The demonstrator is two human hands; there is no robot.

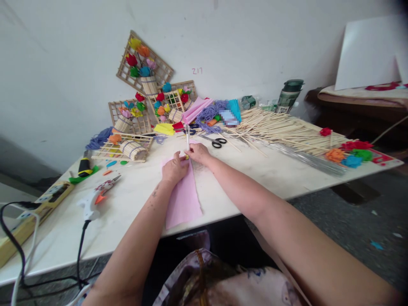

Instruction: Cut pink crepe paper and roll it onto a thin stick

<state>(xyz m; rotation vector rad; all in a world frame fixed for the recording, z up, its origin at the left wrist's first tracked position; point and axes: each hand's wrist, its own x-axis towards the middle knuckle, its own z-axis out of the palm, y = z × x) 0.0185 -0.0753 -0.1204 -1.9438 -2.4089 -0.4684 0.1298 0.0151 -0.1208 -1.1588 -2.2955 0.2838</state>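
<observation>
Where arms (143,229) (255,191) converge at pink paper (184,199), the hands (174,171) (198,153) nearly touch.

a wooden lattice panel (162,63) with coloured paper flowers (144,51) and a small stick basket (149,86) is propped against the wall (239,46), where "217" is written in red. more decorated lattices (145,121) are gathered below it, near purple yarn (98,139). black-handled scissors (218,143) are laid on the surface (127,199) — thin wooden sticks (274,127) are spread to their right, with a clear-wrapped bundle (306,159) alongside. a dark green bottle (290,95) is stood behind the sticks. at the left, a white glue gun (91,206) with an orange trigger is seen near a power strip (47,199) — black and white cables are trailed there.
</observation>
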